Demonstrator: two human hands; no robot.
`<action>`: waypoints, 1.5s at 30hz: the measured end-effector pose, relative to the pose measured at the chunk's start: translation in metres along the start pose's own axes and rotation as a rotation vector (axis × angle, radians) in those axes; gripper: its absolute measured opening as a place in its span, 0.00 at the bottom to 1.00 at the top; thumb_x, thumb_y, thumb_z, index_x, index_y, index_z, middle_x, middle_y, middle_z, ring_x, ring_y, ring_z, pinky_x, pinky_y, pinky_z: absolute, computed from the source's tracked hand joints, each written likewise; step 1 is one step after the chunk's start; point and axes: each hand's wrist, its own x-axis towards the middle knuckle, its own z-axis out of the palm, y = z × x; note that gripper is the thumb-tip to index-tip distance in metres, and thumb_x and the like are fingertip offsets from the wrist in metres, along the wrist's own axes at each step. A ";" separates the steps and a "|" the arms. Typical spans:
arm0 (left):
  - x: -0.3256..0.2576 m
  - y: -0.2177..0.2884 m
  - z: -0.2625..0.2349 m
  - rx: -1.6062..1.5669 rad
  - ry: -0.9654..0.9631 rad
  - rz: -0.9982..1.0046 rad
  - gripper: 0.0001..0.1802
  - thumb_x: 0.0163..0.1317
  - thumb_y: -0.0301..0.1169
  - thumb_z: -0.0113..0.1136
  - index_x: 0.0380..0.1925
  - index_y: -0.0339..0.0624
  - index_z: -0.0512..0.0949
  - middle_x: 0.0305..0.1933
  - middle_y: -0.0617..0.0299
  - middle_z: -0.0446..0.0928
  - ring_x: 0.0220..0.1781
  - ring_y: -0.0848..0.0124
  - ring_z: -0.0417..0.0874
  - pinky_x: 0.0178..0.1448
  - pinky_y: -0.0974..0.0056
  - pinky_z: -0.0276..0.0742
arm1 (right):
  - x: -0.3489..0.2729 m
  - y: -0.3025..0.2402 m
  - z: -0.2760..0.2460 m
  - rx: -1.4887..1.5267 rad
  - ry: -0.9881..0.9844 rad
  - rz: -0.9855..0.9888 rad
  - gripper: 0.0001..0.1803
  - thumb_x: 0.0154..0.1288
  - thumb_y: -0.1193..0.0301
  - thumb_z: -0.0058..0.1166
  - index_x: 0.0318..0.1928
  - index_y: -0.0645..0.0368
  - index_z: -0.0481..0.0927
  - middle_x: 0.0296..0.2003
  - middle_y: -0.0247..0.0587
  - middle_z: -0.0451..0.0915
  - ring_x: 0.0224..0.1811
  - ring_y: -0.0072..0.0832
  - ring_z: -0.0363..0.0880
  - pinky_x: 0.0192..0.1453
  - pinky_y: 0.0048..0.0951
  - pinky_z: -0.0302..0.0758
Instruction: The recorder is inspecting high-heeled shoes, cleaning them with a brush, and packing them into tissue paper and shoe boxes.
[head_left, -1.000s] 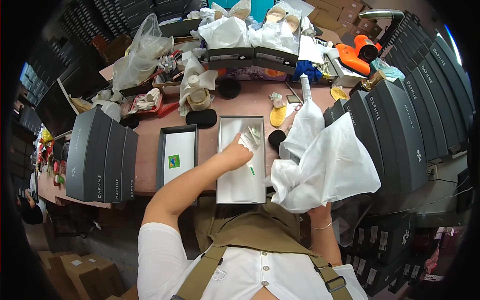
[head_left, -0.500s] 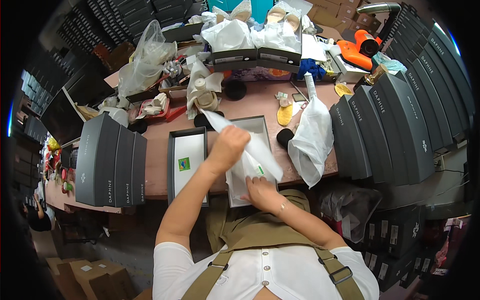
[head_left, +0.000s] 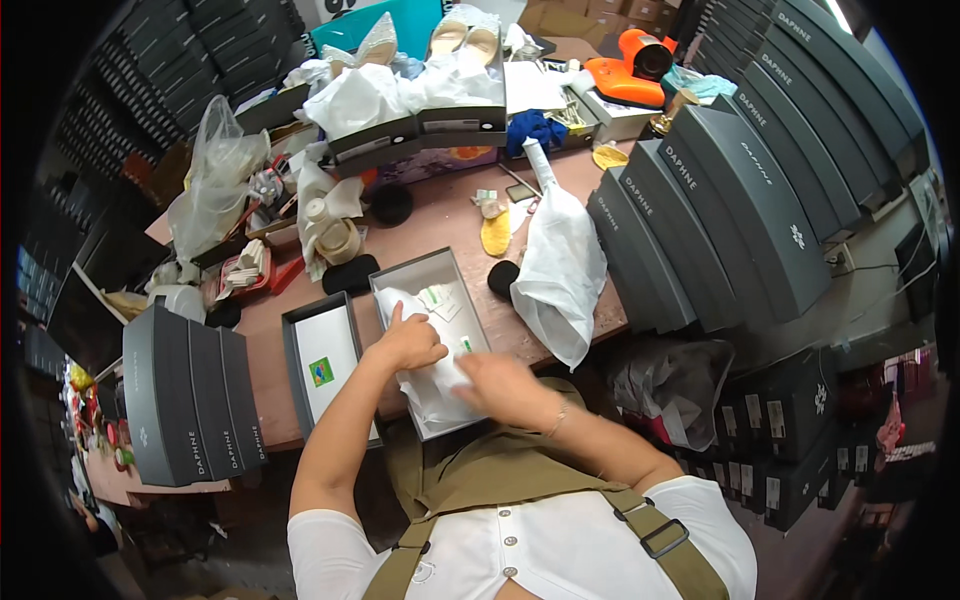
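A grey shoebox [head_left: 463, 280] without its lid sits in front of me, slightly askew. White tissue paper [head_left: 430, 402] lies inside it, with small white cards [head_left: 440, 300] bearing green print near the far end. My left hand [head_left: 410, 340] rests on the paper at the box's left side, one finger stretched out and the others bent apart from it. Over the box's right wall is my right hand [head_left: 510, 385], its fingers smeared by motion, close to the paper. To the left lies the shallow grey lid [head_left: 322, 340], white inside with a green sticker.
Grey shoeboxes stand in rows at the left [head_left: 185, 400] and right [head_left: 700, 220]. A white wrapped bundle [head_left: 560, 260] lies right of the open box. Behind are two boxes of shoes [head_left: 420, 130] in tissue, a tape roll [head_left: 338, 240], black pads [head_left: 390, 204] and an orange heat gun [head_left: 630, 75].
The raised sheet of tissue paper now lies down inside the box. My left hand has lowered onto it, and my right hand has shifted toward the box's right wall. The whole view has turned.
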 end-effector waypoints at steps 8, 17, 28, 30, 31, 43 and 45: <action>-0.025 0.058 -0.028 -0.398 0.483 0.141 0.16 0.65 0.34 0.48 0.49 0.40 0.76 0.51 0.53 0.78 0.62 0.56 0.71 0.72 0.41 0.49 | 0.012 0.127 -0.073 -0.744 0.167 0.115 0.33 0.58 0.72 0.50 0.66 0.43 0.63 0.47 0.47 0.72 0.50 0.44 0.75 0.45 0.52 0.74; 0.047 0.083 0.007 -2.103 0.276 0.092 0.29 0.70 0.52 0.46 0.59 0.41 0.70 0.57 0.57 0.74 0.59 0.60 0.74 0.63 0.49 0.67 | 0.023 0.113 -0.227 -0.612 0.663 -0.090 0.05 0.58 0.78 0.49 0.36 0.59 0.75 0.28 0.47 0.76 0.32 0.44 0.80 0.33 0.39 0.78; -0.035 0.114 0.026 -1.948 0.162 0.399 0.40 0.55 0.33 0.64 0.67 0.40 0.59 0.61 0.57 0.70 0.65 0.67 0.68 0.68 0.61 0.64 | -0.088 0.008 -0.117 0.570 -0.194 -0.417 0.17 0.60 0.74 0.54 0.51 0.59 0.76 0.42 0.44 0.78 0.40 0.36 0.81 0.42 0.33 0.78; -0.067 0.094 0.022 -1.762 0.220 0.408 0.45 0.48 0.28 0.66 0.67 0.40 0.57 0.61 0.56 0.70 0.63 0.68 0.69 0.64 0.64 0.68 | -0.108 0.060 -0.094 0.901 -0.250 -0.039 0.19 0.64 0.69 0.55 0.55 0.59 0.75 0.45 0.45 0.79 0.43 0.34 0.81 0.47 0.34 0.79; -0.077 0.083 0.018 -1.661 0.240 0.409 0.47 0.45 0.26 0.68 0.67 0.40 0.57 0.61 0.56 0.70 0.62 0.69 0.70 0.62 0.65 0.69 | -0.111 0.076 -0.082 1.543 0.011 0.177 0.29 0.68 0.58 0.54 0.64 0.59 0.67 0.53 0.48 0.75 0.53 0.37 0.77 0.58 0.39 0.75; 0.001 0.053 0.023 -2.349 0.958 0.012 0.32 0.66 0.26 0.53 0.67 0.35 0.53 0.60 0.52 0.70 0.58 0.66 0.74 0.62 0.64 0.69 | 0.013 0.009 -0.012 0.271 0.147 0.070 0.41 0.55 0.60 0.60 0.67 0.61 0.60 0.55 0.63 0.69 0.60 0.55 0.67 0.68 0.47 0.60; -0.015 0.065 0.025 -2.137 0.922 -0.133 0.25 0.68 0.27 0.50 0.64 0.33 0.60 0.62 0.52 0.68 0.62 0.65 0.71 0.64 0.63 0.67 | 0.037 0.008 0.016 -0.080 0.234 -0.023 0.40 0.55 0.59 0.59 0.67 0.59 0.61 0.52 0.63 0.71 0.60 0.55 0.67 0.69 0.54 0.55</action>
